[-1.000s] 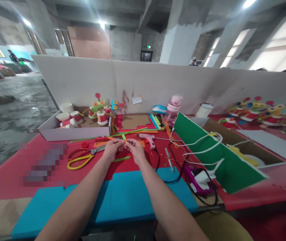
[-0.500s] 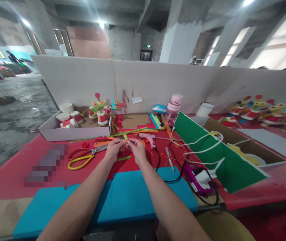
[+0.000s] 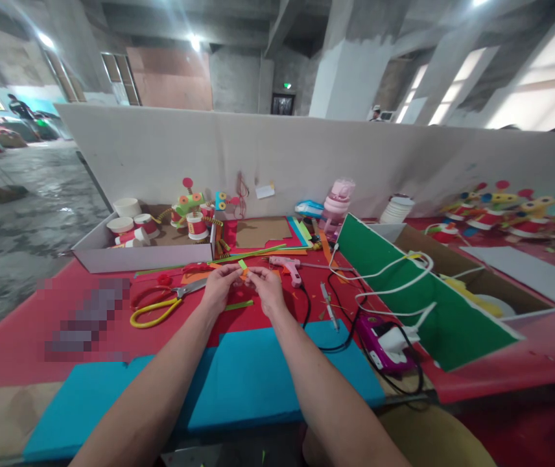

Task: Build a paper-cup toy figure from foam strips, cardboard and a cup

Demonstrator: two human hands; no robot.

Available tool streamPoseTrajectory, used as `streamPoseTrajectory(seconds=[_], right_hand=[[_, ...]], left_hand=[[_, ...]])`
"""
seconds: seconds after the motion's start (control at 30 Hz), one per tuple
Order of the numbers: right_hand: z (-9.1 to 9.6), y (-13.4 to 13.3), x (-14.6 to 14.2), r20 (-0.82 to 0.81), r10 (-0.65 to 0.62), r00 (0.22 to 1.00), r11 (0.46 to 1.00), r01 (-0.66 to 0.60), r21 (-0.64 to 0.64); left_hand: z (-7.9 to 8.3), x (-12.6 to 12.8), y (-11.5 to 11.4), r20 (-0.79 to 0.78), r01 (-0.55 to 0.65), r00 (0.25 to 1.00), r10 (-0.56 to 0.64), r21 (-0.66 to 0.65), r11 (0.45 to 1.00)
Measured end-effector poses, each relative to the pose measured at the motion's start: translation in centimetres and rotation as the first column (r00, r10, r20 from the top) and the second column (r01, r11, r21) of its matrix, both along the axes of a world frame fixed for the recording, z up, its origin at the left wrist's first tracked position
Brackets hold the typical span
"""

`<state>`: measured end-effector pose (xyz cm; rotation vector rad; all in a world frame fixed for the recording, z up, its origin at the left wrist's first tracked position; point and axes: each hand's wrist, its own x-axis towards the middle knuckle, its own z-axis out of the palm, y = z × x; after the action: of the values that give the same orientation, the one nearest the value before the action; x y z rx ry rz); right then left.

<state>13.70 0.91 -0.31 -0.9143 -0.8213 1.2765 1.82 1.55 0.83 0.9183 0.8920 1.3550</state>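
Note:
My left hand (image 3: 219,287) and my right hand (image 3: 266,288) meet above the red table cover (image 3: 24,350), fingertips pinched together. Between them they hold small paper strips (image 3: 243,269), one green and one orange, with the green end sticking up. A loose green strip (image 3: 238,305) lies on the cover just under my hands. Scissors with yellow and red handles (image 3: 158,303) lie to the left of my left hand. A pink glue gun (image 3: 287,266) lies just beyond my right hand.
A blue foam sheet (image 3: 258,383) lies under my forearms. A shallow box with paper cups and paper craft figures (image 3: 146,240) stands at the back left. To the right are black and white cables (image 3: 379,292), a purple device (image 3: 379,340), a green board (image 3: 404,292) and a pink bottle (image 3: 336,204).
My hands have stayed together at the same spot, fingers working the strips slightly. The green strip end now stands up a little more between them.

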Motion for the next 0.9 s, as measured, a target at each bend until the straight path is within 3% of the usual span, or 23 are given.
streamPoseTrajectory(seconds=[0.27, 0.43, 0.6, 0.9], right_hand=[[0.3, 0.0, 0.1, -0.027, 0.021, 0.999, 0.997, -0.023, -0.071], [0.6, 0.0, 0.3, -0.077, 0.037, 0.996, 0.993, -0.045, -0.107], [0.7, -0.1, 0.6, -0.110, 0.063, 0.992, 0.990, -0.076, -0.120], [0.9, -0.2, 1.2, -0.206, 0.107, 0.973, 0.986, -0.130, -0.102]], left_hand=[[-0.3, -0.1, 0.2, -0.161, -0.048, 0.985, 0.062, 0.088, 0.995], [0.0, -0.6, 0.4, -0.375, -0.065, 0.915, 0.148, 0.225, 0.972], [0.4, -0.9, 0.4, -0.549, -0.001, 0.800, 0.244, 0.405, 0.915], [1.3, -0.9, -0.4, -0.647, 0.175, 0.693, 0.317, 0.578, 0.797]])
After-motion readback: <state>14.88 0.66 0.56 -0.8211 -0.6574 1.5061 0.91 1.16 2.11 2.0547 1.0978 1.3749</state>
